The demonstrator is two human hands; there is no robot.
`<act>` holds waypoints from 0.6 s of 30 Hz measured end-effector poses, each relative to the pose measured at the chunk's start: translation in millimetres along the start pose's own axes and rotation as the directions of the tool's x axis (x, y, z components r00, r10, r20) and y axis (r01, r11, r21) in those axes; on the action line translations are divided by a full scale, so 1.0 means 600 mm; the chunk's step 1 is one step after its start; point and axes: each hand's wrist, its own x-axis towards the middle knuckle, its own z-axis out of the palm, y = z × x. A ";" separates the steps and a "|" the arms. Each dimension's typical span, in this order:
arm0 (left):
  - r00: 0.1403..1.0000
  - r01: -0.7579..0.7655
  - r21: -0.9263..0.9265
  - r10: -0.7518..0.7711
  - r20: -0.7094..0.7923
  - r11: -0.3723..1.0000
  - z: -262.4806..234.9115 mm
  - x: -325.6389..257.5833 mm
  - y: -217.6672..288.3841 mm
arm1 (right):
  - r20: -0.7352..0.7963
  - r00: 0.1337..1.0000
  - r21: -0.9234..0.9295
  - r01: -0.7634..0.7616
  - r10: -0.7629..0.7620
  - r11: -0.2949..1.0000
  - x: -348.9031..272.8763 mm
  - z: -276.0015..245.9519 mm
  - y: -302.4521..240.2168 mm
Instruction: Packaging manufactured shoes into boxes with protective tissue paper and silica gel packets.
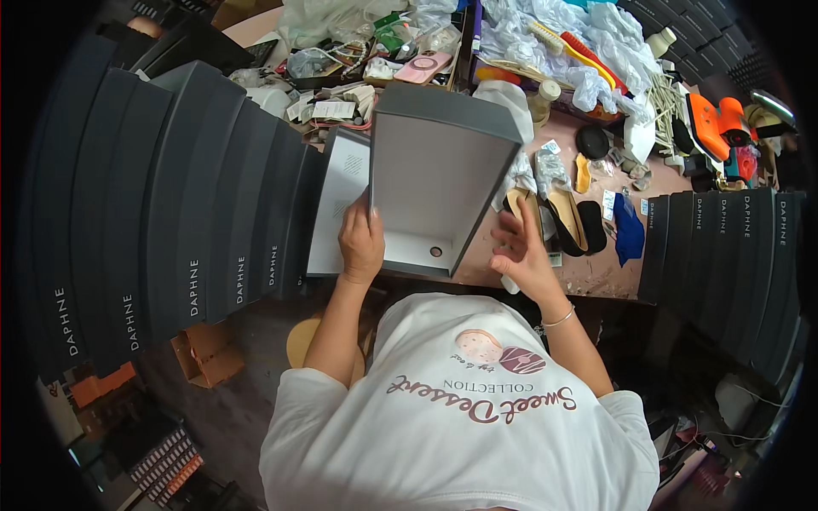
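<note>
My left hand [362,238] grips the left edge of an open dark grey shoebox [439,170], tilted up so that its white inside shows. A small round hole sits in the box's near wall. Under and to the left of it lies a second box part [336,196] with a white inside, perhaps a lid. My right hand [524,251] is off the box, fingers spread, holding nothing. Just beyond that hand stand a pair of black shoes [573,220] with tan insoles and pale wrapping in them.
Stacks of dark grey shoeboxes [183,187] rise at the left, with more boxes [724,238] at the right. Crumpled white paper [588,34], brushes [584,58], a pink phone [423,66] and an orange tool [711,123] crowd the far side. A blue cloth [629,230] lies right of the shoes.
</note>
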 end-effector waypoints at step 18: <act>0.946 -0.325 0.014 0.325 -0.014 0.946 0.044 -0.128 -0.006 | 0.153 0.825 -0.506 0.538 -0.544 0.674 -0.093 0.048 -0.013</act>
